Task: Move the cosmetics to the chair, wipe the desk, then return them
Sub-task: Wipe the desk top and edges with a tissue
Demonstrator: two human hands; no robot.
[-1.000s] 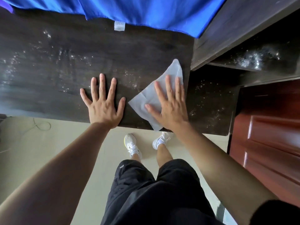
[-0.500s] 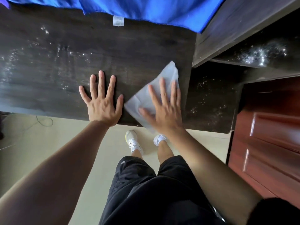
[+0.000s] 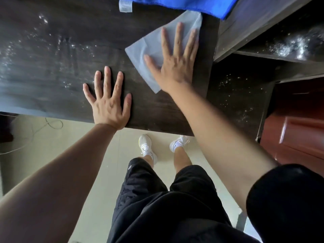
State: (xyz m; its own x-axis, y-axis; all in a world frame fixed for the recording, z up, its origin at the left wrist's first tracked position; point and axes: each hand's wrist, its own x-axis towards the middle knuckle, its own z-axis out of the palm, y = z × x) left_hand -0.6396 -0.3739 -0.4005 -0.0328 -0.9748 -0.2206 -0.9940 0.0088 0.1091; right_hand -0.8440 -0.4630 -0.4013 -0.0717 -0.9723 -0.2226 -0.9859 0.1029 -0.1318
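The dark wooden desk (image 3: pixel 52 67) fills the upper left, its top streaked with wet glints. A pale grey-blue wipe (image 3: pixel 149 42) lies flat on the desk near its far right corner. My right hand (image 3: pixel 175 57) presses on the wipe with straight, spread fingers. My left hand (image 3: pixel 108 102) rests flat on the bare desk near the front edge, fingers spread. No cosmetics and no chair are in view.
A blue cloth (image 3: pixel 175 2) hangs over the desk's back edge, its white tag (image 3: pixel 125 5) showing. Right of the desk stand dark shelves (image 3: pixel 280 46) and a red-brown cabinet door (image 3: pixel 298 134). A thin cable (image 3: pixel 50 123) lies on the beige floor.
My right hand has slid the wipe away from the front edge toward the desk's far right corner, up to the blue cloth. My left hand stays flat in about the same spot.
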